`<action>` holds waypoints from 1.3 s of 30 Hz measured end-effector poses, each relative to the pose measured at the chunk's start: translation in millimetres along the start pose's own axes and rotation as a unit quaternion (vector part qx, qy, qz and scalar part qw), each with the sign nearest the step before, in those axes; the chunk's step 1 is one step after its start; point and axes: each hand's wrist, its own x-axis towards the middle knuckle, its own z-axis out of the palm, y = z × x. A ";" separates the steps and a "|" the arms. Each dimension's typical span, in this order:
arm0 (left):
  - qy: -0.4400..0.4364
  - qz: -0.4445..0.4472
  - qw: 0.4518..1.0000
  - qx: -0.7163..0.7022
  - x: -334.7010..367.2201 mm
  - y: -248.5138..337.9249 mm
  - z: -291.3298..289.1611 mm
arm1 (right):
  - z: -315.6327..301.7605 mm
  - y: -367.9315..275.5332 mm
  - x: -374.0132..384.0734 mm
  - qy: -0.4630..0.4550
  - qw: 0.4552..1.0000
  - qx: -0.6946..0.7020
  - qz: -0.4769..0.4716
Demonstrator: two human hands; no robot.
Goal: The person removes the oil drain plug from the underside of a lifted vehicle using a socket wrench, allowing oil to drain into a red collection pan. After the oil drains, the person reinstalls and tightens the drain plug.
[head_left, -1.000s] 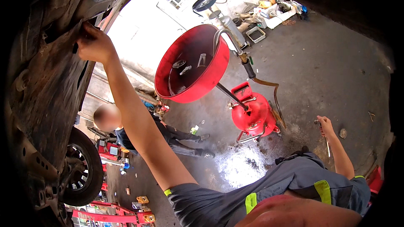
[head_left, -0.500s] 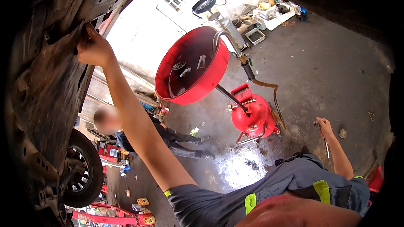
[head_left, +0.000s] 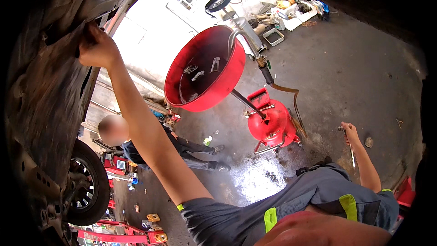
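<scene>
My left hand (head_left: 101, 49) is raised to the car's underside, its fingers curled closed at the edge of a worn, dark underbody panel (head_left: 54, 86). The fingertips are partly hidden there. Lower on the right, beside my body, my right hand (head_left: 351, 134) is closed round a slim metal hand tool (head_left: 353, 158). A thicker end shows above the fingers, and a thin shiny shaft points down. Between my two hands stands a red oil drain pan (head_left: 205, 95), wide and round, with dark liquid and a few shiny pieces inside.
The pan's pole rises from a red tank (head_left: 271, 127) with a hose (head_left: 296, 98). Another person (head_left: 150, 150) stands behind my left arm. A wheel (head_left: 91, 182) hangs at the left. Red lift arms (head_left: 123, 234) lie below it; containers and clutter (head_left: 291, 11) line the wall.
The view has shifted slightly, so the pan and tank sit a little further left. My left hand stays at the panel's edge, and my right hand keeps its hold on the tool.
</scene>
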 end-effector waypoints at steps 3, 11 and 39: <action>0.014 -0.043 0.999 -0.006 -0.5 11.9 -3.2 | 0.6 1.3 3.4 0.014 1.000 -0.012 0.009; 0.022 -0.101 0.994 0.023 -1.3 16.3 2.3 | 0.3 13.9 7.8 0.002 1.000 -0.020 0.010; -0.016 0.020 0.996 0.090 -4.3 -16.2 11.5 | -12.5 28.9 -6.5 0.031 0.999 -0.020 0.024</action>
